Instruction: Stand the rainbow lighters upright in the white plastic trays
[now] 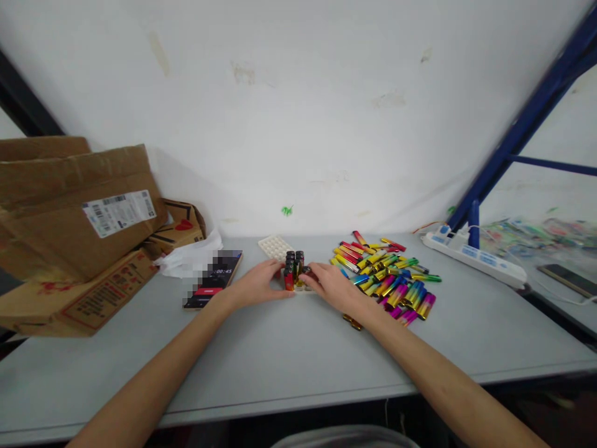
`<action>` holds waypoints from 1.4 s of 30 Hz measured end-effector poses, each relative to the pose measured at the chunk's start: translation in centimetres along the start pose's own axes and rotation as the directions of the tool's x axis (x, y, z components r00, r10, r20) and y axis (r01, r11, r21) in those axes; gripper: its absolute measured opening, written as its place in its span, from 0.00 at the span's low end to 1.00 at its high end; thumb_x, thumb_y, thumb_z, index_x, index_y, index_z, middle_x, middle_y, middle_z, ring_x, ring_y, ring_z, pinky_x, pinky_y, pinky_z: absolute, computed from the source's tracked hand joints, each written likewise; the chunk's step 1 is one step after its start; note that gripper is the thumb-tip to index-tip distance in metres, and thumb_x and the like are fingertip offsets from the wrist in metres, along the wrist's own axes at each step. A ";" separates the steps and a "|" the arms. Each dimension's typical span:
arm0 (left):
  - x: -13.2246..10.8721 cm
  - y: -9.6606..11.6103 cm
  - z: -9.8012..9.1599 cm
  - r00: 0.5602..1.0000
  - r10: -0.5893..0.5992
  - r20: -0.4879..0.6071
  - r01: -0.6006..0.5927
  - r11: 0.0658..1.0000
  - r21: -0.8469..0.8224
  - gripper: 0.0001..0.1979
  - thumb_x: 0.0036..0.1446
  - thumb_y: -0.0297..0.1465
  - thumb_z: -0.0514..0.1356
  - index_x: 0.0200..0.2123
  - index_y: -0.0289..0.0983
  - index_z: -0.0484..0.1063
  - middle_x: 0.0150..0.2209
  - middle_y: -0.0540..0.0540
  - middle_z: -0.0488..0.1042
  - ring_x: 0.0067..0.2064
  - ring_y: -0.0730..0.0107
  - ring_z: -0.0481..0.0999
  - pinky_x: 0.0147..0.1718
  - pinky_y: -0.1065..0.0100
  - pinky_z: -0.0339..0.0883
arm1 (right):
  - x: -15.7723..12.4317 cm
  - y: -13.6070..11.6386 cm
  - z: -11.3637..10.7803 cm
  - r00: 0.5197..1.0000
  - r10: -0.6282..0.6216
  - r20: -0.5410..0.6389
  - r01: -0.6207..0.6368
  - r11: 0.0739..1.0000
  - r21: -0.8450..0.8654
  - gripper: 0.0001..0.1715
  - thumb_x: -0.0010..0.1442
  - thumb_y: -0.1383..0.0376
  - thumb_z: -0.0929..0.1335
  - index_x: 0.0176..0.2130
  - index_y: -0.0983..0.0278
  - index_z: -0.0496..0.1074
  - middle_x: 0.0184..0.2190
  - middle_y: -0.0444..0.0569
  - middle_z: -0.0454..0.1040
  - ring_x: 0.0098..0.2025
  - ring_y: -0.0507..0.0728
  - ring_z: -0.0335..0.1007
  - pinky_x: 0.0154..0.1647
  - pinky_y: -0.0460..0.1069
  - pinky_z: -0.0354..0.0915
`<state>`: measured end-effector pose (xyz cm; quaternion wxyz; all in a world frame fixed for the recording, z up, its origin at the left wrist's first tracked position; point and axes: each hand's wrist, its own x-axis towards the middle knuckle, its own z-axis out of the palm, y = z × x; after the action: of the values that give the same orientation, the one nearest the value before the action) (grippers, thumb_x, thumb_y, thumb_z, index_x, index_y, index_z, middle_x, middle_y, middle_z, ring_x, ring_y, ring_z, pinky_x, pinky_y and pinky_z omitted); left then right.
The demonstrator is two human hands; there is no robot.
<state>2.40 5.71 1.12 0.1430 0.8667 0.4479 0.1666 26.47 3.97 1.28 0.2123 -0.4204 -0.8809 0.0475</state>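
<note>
Several lighters [289, 281] with black tops and shiny red and gold bodies stand upright together in a pale tray, and only the front edge of that tray [305, 289] shows. My left hand [261, 285] curves round the left side of this group, its thumb along the front and its fingers behind. On the right side, the fingers of my right hand [329, 285] close on a dark-topped lighter [306, 271] at the tray. The right fingertips are partly hidden. Beside my right hand lies a loose pile of shiny multicoloured lighters [389, 274].
Behind the hands lies a second pale tray with rows of holes [275, 247]. A phone [217, 280] with a timer and a white plastic bag [191, 255] are at left, beside cardboard boxes [74, 218]. A white power strip [476, 256] lies at right, near a blue metal frame [489, 162].
</note>
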 end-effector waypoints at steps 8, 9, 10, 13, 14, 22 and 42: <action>0.0 -0.1 0.0 1.000 -0.002 0.018 0.002 1.000 0.029 0.26 0.55 0.51 0.66 0.45 0.35 0.75 0.44 0.39 0.77 0.44 0.51 0.76 0.45 0.58 0.70 | 0.4 -0.5 -0.9 1.000 -0.020 0.000 0.020 0.992 -0.126 0.23 0.75 0.52 0.61 0.43 0.65 0.76 0.38 0.53 0.79 0.39 0.58 0.75 0.43 0.50 0.62; 0.1 -0.2 0.0 1.000 0.002 0.019 -0.003 1.000 0.028 0.26 0.55 0.51 0.66 0.46 0.35 0.75 0.44 0.39 0.77 0.45 0.51 0.76 0.46 0.58 0.70 | 0.4 0.2 -1.2 1.000 -0.008 -0.024 0.006 0.994 -0.111 0.23 0.76 0.53 0.60 0.43 0.65 0.75 0.37 0.52 0.78 0.39 0.57 0.74 0.43 0.50 0.62; 0.1 -0.2 0.0 1.000 0.004 0.020 -0.005 1.000 0.030 0.27 0.55 0.52 0.66 0.46 0.35 0.75 0.44 0.39 0.77 0.45 0.51 0.76 0.46 0.58 0.70 | 0.3 1.0 -1.6 0.998 0.017 -0.053 -0.022 0.994 -0.106 0.24 0.77 0.55 0.58 0.43 0.65 0.75 0.37 0.52 0.78 0.40 0.57 0.74 0.44 0.49 0.62; 0.1 -0.1 -0.1 1.000 -0.004 0.021 0.003 0.999 0.037 0.27 0.54 0.52 0.67 0.44 0.35 0.75 0.44 0.37 0.77 0.44 0.50 0.77 0.46 0.57 0.70 | -0.3 4.2 -3.3 0.983 0.154 -0.099 -0.167 0.976 -0.141 0.18 0.76 0.62 0.60 0.44 0.66 0.76 0.40 0.54 0.79 0.43 0.58 0.74 0.48 0.50 0.63; 0.1 -0.1 -0.1 1.000 -0.007 0.022 0.006 0.999 0.038 0.26 0.54 0.51 0.67 0.43 0.35 0.75 0.43 0.37 0.77 0.44 0.50 0.77 0.46 0.57 0.71 | -0.6 5.4 -4.1 0.977 0.199 -0.081 -0.210 0.967 -0.147 0.14 0.74 0.64 0.63 0.44 0.67 0.77 0.42 0.55 0.79 0.44 0.58 0.74 0.48 0.50 0.63; 0.2 -0.1 -0.1 1.000 -0.005 0.002 0.005 1.000 0.001 0.25 0.51 0.51 0.67 0.41 0.36 0.75 0.41 0.37 0.77 0.43 0.48 0.76 0.45 0.54 0.71 | -3.7 10.4 -8.3 0.905 0.134 0.403 -0.170 0.984 0.055 0.14 0.60 0.59 0.74 0.45 0.62 0.81 0.47 0.52 0.80 0.48 0.62 0.75 0.50 0.52 0.67; -2.1 4.8 -6.2 0.863 -0.144 -0.484 -0.053 0.927 -0.371 0.23 0.69 0.44 0.52 0.25 0.38 0.70 0.22 0.50 0.71 0.26 0.70 0.69 0.28 0.70 0.62 | -1.7 3.9 -6.3 0.994 0.055 0.090 -0.105 0.563 0.820 0.23 0.58 0.51 0.76 0.45 0.64 0.76 0.28 0.43 0.71 0.28 0.51 0.64 0.30 0.47 0.62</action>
<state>2.12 1.90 8.30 0.1866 0.7391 0.4504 0.4648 32.80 4.63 5.38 0.3573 -0.3113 -0.7428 0.4729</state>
